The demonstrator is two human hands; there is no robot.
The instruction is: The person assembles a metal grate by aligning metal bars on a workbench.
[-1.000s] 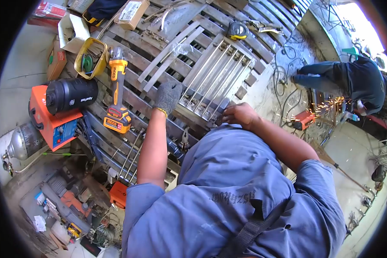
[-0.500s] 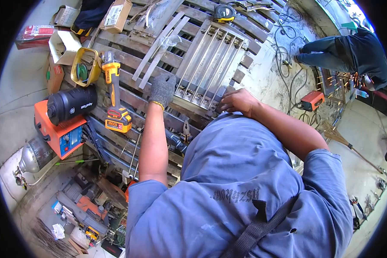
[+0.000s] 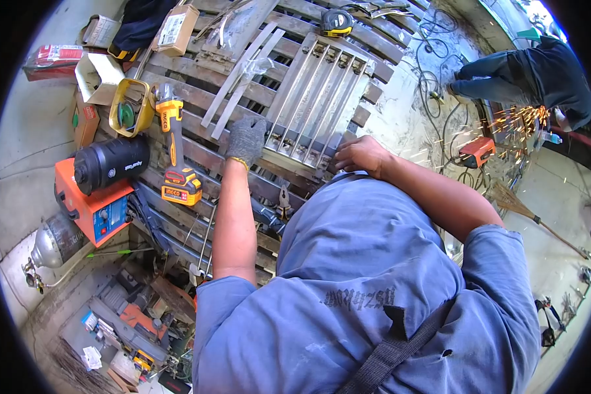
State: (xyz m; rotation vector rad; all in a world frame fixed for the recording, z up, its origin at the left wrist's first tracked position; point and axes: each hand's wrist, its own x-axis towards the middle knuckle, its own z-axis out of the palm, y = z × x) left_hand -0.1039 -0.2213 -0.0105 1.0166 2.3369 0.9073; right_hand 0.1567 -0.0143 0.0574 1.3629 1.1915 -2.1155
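A metal grille (image 3: 306, 108) with several parallel bars lies on the slatted metal table (image 3: 197, 154) in front of me. My left hand (image 3: 246, 139), in a grey knit glove, is closed at its near left corner, with the fingertips partly hidden. At the near right corner, my bare right hand (image 3: 362, 156) has its fingers bent over the edge. Left of the grille lie two flat metal strips (image 3: 233, 85) with a piece of clear plastic (image 3: 259, 65) over them. Pliers (image 3: 284, 200) rest between my forearms, close to my shirt.
A yellow cordless angle grinder (image 3: 173, 144), a yellow tub (image 3: 130, 107) and an orange welding machine (image 3: 92, 203) are on the left. A tape measure (image 3: 337, 23) sits beyond the grille. At right, sparks fly near a bent-over person (image 3: 551, 75); cables (image 3: 430, 85) cross the floor.
The view has shifted slightly. Both hands keep their places at the grille's near corners. The sparks beside the other person have grown larger.
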